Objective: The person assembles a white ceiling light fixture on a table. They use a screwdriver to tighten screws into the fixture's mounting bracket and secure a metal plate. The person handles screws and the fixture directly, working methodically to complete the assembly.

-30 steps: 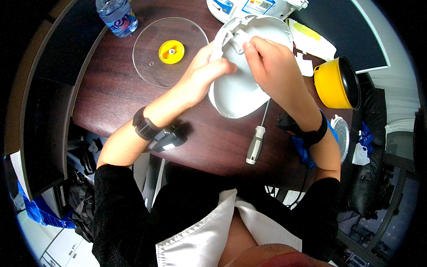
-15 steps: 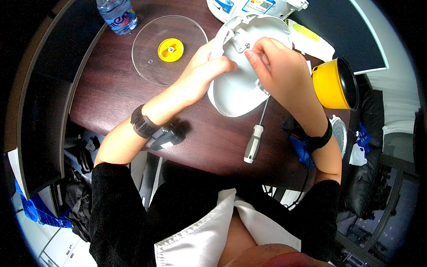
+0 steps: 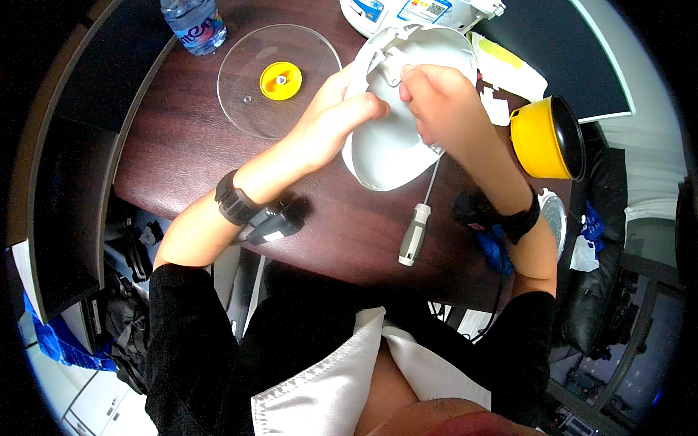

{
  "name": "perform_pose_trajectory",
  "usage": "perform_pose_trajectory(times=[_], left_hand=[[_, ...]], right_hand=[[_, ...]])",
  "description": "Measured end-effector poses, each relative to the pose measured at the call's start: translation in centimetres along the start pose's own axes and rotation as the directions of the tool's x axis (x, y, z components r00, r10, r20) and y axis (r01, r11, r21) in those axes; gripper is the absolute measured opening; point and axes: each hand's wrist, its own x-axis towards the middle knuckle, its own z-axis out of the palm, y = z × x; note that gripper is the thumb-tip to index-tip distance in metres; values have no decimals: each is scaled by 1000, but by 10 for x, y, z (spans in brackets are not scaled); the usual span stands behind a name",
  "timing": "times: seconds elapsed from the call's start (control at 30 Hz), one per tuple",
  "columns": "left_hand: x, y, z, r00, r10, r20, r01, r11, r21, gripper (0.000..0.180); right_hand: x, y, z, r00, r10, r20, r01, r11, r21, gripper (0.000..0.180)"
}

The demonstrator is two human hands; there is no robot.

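Observation:
A white rounded plastic cover [image 3: 389, 149], like an appliance lid, lies tilted on the dark wooden table [image 3: 182, 152]. My left hand [image 3: 338, 109] grips its left rim with curled fingers. My right hand [image 3: 436, 102] rests on its inner side near the top, fingers pinched together on a small part that I cannot make out. A screwdriver with a grey handle [image 3: 416, 232] lies on the table just below the cover, its shaft running under my right hand.
A clear glass lid with a yellow knob [image 3: 280, 78] lies to the left. A water bottle [image 3: 195, 22] stands at the back left. A yellow pot with a dark inside [image 3: 545, 138] sits at the right, a white appliance body [image 3: 414, 11] at the back.
Both hands have shifted slightly on the white cover, which has turned a little. The screwdriver and the glass lid stay where they were.

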Motion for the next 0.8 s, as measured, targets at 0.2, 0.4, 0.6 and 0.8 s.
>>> perform_pose_trajectory(times=[0.2,0.4,0.6,0.8], left_hand=[[1,-6,-2,1000,-19,-5,18,994,-105,42],[0,-4,-11,993,64,-103,-67,997,-26,34],[6,6,-21,979,18,-205,-23,999,-23,34],[9,-2,-22,978,11,-210,-43,988,-147,34]], right_hand=[[-13,-12,-33,959,247,141,-265,956,126,30],[-35,37,-81,981,171,-90,-192,905,-379,25],[-48,93,-88,958,161,236,-9,843,-538,13],[-42,104,-70,948,68,310,113,840,-531,14]])
